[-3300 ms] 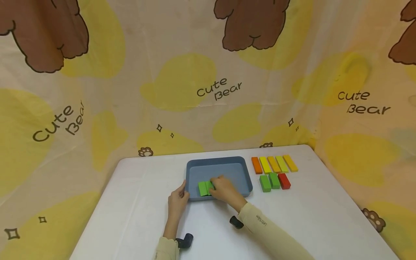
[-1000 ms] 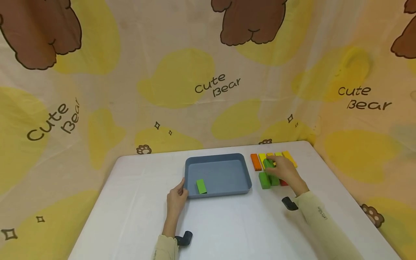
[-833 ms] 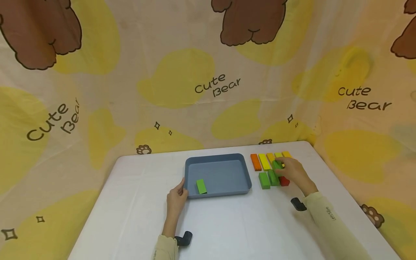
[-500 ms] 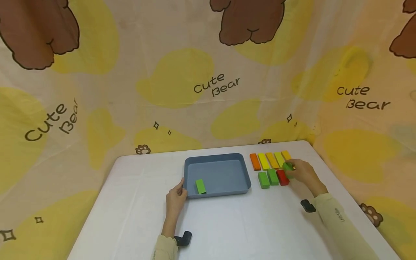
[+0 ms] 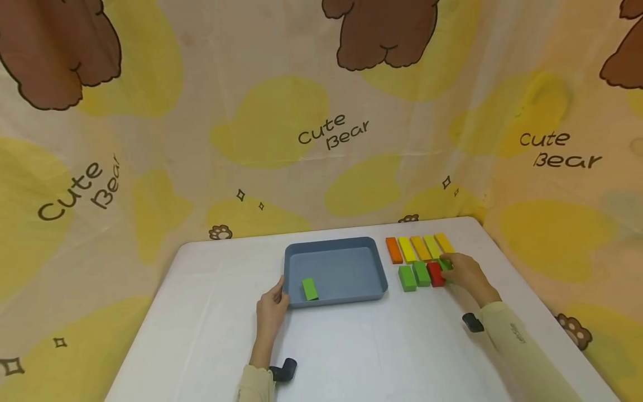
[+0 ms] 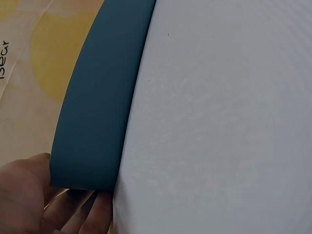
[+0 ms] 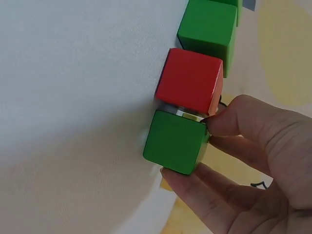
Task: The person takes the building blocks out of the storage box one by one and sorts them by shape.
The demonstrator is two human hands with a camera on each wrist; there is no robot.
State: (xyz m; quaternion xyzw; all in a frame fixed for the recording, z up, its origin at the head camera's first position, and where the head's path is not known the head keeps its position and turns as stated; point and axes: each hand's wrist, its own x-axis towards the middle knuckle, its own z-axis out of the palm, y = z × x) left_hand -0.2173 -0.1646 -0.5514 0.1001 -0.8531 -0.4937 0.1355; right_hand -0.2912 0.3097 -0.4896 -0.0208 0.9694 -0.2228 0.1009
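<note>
My right hand (image 5: 468, 274) pinches a green block (image 7: 173, 142) between thumb and fingers at the right end of the front row. In the right wrist view a narrow gap parts it from the red block (image 7: 190, 80). Beyond the red one stand two more green blocks, the nearer (image 5: 421, 273) and the farther (image 5: 407, 278). My left hand (image 5: 271, 310) grips the front left corner of the blue-grey tray (image 6: 92, 117), with some fingers under its edge in the left wrist view. Inside the tray, near its front wall, lies a single green block (image 5: 310, 289).
Behind the front row, a back row holds an orange block (image 5: 394, 250), a yellow block (image 5: 407, 249) and several more in yellow tones. All stand on a white table (image 5: 351, 346), right of the tray. A patterned cloth (image 5: 281, 184) hangs behind.
My right hand has taken one of two green blocks from the tray and carried it right, past the red block, then lowered it. My left hand has stayed at the tray corner.
</note>
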